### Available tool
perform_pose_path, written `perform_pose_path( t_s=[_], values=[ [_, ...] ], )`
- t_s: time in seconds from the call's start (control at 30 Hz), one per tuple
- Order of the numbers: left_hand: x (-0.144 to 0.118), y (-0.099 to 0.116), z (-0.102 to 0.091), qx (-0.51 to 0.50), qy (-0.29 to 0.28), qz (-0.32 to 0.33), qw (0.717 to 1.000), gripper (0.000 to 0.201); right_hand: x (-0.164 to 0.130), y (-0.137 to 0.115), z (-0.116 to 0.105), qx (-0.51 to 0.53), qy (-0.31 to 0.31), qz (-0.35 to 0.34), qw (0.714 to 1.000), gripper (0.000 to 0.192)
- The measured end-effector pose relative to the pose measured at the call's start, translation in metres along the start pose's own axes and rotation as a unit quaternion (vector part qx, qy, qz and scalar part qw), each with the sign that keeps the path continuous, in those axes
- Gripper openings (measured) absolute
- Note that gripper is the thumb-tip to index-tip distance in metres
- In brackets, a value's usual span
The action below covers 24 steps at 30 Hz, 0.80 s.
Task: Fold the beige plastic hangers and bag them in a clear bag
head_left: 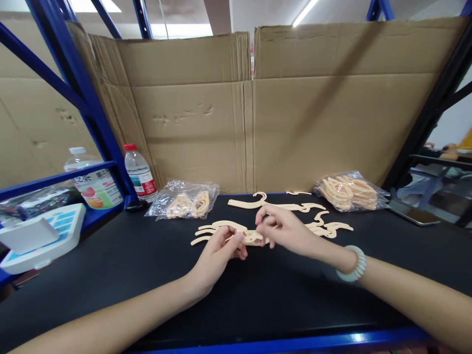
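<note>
Black matting covers the bench [110,275], and everything here is placed from the peach plastic piece [252,238] near its middle. Far left of the piece sits a white scale [40,236], then two bottles [139,172] by the blue post, then a clear bag [184,200] of similar parts behind and left of it. The left hand [217,253] comes in from the left and pinches the piece's near-left end between thumb and fingertips; the right hand [285,230] closes on its right end from above, a pale bracelet [352,264] on the wrist. The piece lies with its long axis across the bench, left to right, spanning the two grips, about equally near either hand. Loose hangers [273,204] lie just behind it, more to its right, and a fuller bag [348,191] stands further right. The fingers hide the piece's middle, so its exact shape is hard to make out.
</note>
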<state>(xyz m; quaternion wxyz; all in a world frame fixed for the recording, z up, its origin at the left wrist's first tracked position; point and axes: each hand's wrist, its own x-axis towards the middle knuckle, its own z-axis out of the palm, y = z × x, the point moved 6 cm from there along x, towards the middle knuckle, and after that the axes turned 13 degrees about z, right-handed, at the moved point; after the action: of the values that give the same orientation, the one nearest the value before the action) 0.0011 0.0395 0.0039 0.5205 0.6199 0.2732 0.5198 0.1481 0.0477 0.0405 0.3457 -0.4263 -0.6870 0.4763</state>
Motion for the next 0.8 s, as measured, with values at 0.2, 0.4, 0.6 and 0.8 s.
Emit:
perform_pose_path(
  t_s=[0.2, 0.4, 0.6, 0.8],
  values=[
    [0.001, 0.003, -0.004, -0.021, 0.043, -0.004, 0.999, 0.031, 0.027, 0.024, -0.067, -0.455, 0.175, -0.080, 0.869, 0.010],
    [0.002, 0.010, -0.006, -0.035, 0.060, 0.002, 0.998, 0.028, 0.048, 0.068, -0.097, -0.512, 0.162, -0.051, 0.842, 0.009],
    [0.008, 0.004, -0.017, -0.055, 0.098, -0.032, 0.993, 0.020, 0.050, 0.069, -0.101, -0.481, 0.182, -0.053, 0.856, 0.007],
    [0.018, 0.008, -0.035, -0.064, 0.146, -0.036, 0.987, 0.015, 0.027, 0.043, -0.110, -0.410, 0.224, -0.057, 0.882, 0.003]
  ],
)
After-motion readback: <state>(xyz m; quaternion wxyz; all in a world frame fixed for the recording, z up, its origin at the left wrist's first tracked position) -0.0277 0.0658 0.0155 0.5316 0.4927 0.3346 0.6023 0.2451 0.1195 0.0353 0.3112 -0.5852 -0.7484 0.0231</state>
